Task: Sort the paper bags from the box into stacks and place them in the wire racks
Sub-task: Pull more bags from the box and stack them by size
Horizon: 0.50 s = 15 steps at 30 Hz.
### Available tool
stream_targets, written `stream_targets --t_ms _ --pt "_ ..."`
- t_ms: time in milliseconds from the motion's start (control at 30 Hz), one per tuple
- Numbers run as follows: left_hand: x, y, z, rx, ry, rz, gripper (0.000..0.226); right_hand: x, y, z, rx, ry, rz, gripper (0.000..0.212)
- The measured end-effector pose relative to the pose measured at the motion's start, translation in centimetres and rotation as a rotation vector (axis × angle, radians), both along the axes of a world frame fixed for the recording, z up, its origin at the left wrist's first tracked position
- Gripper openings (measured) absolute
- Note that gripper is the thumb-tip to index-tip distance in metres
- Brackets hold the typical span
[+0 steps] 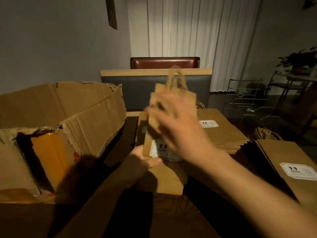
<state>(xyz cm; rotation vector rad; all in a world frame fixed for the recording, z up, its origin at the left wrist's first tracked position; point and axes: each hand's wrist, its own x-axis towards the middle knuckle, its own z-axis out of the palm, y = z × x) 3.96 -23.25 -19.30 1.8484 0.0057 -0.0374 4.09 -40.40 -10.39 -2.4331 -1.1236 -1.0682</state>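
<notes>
We hold a bundle of bags [155, 134] upright at the middle of the view, handles up toward twelve o'clock. Our left hand [145, 160] grips the bundle's lower edge from below, thumb pressed along the bottom by a white label [160, 150] marked 9.9. Our right hand [178, 127] lies blurred across the front of the bundle, fingers spread and bent over the upper bags; whether it pinches one or only rests on them we cannot tell.

The torn box [60, 134] stands open at nine o'clock from the hands, its flaps ragged, an orange patch showing inside. At two o'clock, just behind the right hand, a flat stack [223, 133] of bags lies on the dark tabletop [248, 157], labelled on top. At four o'clock a second stack [291, 162] runs off the frame's edge, its twine handles toward the far side.

Beyond the stacks, at two o'clock, a wire rack [245, 98] stands — thin metal tiers, nothing visible in them. A grey board with a wooden top edge [156, 72] stands straight ahead, with a brown leather chair back [164, 62] behind it, then pale curtains [188, 31] and grey walls. A plant [298, 60] sits on a stand at far right.

We count two hands, one held bundle, two flat stacks, one box, one rack and three labels.
</notes>
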Motion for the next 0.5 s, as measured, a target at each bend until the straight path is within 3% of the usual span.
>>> stream_targets --t_ms 33,100,167,200,267,300,500 --pt "-0.5 -0.4 -0.6 -0.095 -0.071 0.045 0.037 -0.3 -1.5 -1.5 0.324 0.044 -0.009 0.073" --pt "-1.1 -1.1 -1.8 -0.218 -0.165 0.109 0.029 -1.0 -3.3 -4.4 0.774 0.457 -0.011 0.097" --pt "-1.3 -1.7 -2.8 -0.263 -0.19 0.116 0.028 -1.0 -3.4 -7.6 0.893 0.929 0.099 0.096" --pt "-1.2 -1.8 -3.4 -0.255 -0.186 0.112 0.03 -0.7 -3.4 -9.2 0.894 1.036 0.17 0.077" --pt "-1.4 -2.2 -3.8 -0.221 -0.202 0.083 0.037 0.0 -3.4 -11.3 0.902 1.062 0.189 0.04" --pt "-1.5 -2.3 -3.9 -0.216 -0.224 0.077 0.041 0.1 -3.5 -11.9 0.908 1.073 0.191 0.034" --pt "-2.3 -2.6 -5.5 -0.2 -0.272 0.126 0.062 -0.1 -3.2 -13.4 0.895 1.105 0.241 0.049"
